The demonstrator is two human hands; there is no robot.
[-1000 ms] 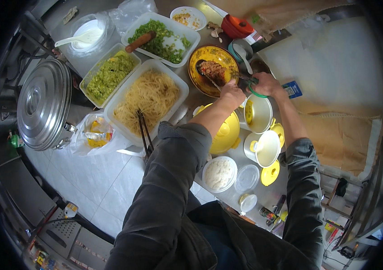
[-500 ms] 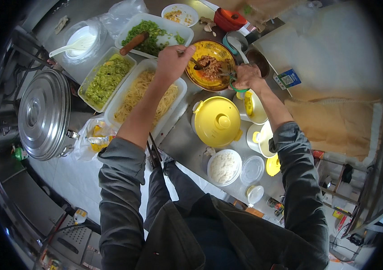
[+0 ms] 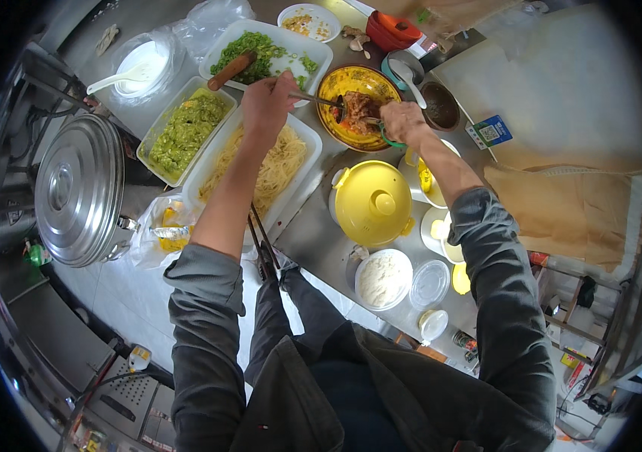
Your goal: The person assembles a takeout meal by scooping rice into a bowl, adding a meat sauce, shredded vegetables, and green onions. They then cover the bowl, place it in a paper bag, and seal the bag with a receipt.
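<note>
My left hand (image 3: 267, 107) grips the handle of a metal spoon (image 3: 313, 98). The spoon's bowl rests against a chunk of reddish-brown meat (image 3: 360, 113) in a yellow-patterned plate (image 3: 327, 124) with a dark rim. From the other side my right hand (image 3: 405, 122) holds green-handled scissors (image 3: 391, 138). Their blades point at the meat and are mostly hidden by it. Below my left hand lies a white tub of noodles (image 3: 283, 162). A wooden-handled tool (image 3: 232, 69) sticks out over a container of chopped greens (image 3: 249, 54).
A yellow-lidded pot (image 3: 372, 197) stands close below the plate, with a bowl of white rice (image 3: 383, 280) nearer me. Chopsticks (image 3: 261, 230) jut past the noodle tub. A green mash container (image 3: 185, 135) and a large lidded steel pot (image 3: 80, 192) are at left; a dark bowl (image 3: 440, 105) sits right.
My left hand has drawn back left, showing more of the spoon. The meat now stands up as a chunk between spoon and scissors. My right hand has shifted slightly; the view has moved a little.
</note>
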